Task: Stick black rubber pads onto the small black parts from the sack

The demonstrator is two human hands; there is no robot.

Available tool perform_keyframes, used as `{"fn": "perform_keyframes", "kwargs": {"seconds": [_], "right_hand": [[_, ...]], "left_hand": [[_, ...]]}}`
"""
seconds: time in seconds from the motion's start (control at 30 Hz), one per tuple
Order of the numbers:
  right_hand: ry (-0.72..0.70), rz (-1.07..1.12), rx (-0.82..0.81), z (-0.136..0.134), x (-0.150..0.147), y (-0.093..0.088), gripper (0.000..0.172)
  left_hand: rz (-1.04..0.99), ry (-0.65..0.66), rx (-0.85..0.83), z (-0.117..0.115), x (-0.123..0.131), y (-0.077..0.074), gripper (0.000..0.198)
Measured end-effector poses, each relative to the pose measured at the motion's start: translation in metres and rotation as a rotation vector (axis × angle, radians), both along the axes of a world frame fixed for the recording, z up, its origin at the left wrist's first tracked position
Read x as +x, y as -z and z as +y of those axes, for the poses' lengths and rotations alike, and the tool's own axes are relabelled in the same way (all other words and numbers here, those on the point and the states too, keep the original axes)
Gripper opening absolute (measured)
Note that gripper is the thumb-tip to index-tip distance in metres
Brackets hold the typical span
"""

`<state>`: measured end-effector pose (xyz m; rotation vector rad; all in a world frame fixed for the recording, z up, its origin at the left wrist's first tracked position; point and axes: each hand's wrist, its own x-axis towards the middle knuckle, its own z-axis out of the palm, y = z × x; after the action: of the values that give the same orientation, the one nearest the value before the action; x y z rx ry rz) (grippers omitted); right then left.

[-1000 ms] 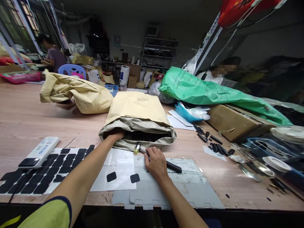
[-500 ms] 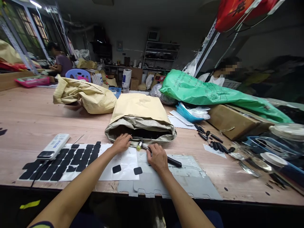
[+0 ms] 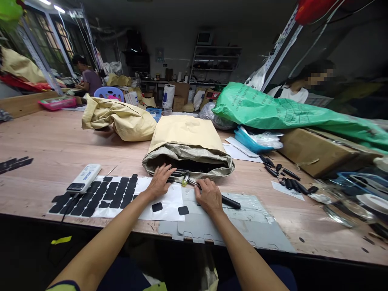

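Observation:
My left hand lies with its fingers stretched and spread at the mouth of a paper sack, close to dark rods showing there. Inside, the sack is dark and its contents are mostly hidden. My right hand is closed over the metal shaft of a small hammer with a black grip and a yellow-tipped head. The hammer lies low over a grey board. Two loose black rounded pads rest near a white sheet bearing rows of similar pads.
A white handheld device stands left of the pads. Another folded sack lies behind. At right are black handles, a cardboard box, a green bag and glass jars. Two people sit farther back.
My left hand's fingers have spread out from a more curled pose at the sack's mouth. My right hand stays on the hammer. The camera view has shifted left.

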<state>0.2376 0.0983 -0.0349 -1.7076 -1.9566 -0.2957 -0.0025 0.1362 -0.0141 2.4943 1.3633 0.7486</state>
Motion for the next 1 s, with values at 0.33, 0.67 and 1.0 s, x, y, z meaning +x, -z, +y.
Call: {"fn": "perform_keyframes", "kwargs": {"seconds": [0.33, 0.67, 1.0], "right_hand": [[-0.003, 0.016, 0.004, 0.0, 0.0, 0.001, 0.013], [-0.043, -0.007, 0.005, 0.002, 0.006, 0.004, 0.018], [-0.202, 0.278, 0.053, -0.029, -0.015, -0.04, 0.028]], "left_hand": [[0.019, -0.082, 0.065, -0.028, -0.006, -0.014, 0.014], [-0.152, -0.036, -0.307, -0.054, -0.013, -0.003, 0.022], [-0.174, -0.078, -0.329, -0.052, -0.009, -0.005, 0.022]]}}
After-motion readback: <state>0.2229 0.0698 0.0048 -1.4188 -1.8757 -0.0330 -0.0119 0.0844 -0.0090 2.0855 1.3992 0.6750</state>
